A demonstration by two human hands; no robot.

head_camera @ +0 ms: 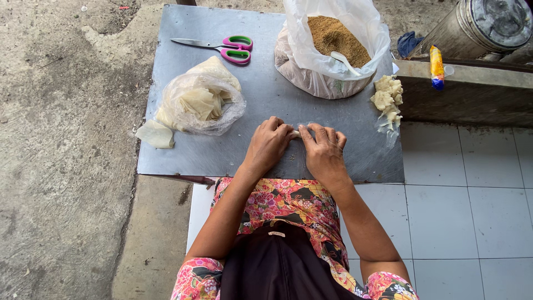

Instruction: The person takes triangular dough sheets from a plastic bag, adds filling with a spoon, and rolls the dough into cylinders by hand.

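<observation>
Hands: our left hand point(267, 145) and right hand point(323, 151) pressed side by side on a small pale wrapper roll point(295, 134).
Desk: grey metal desk point(261, 105).

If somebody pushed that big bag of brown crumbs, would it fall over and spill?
Probably not easily. The bag of brown crumbs sits wide and slumped on the metal table, so it looks heavy and would likely slide or sag. Its thin plastic seems floppy, and the top is open, so a hard shove might spill crumbs or tip the white spoon.
</observation>
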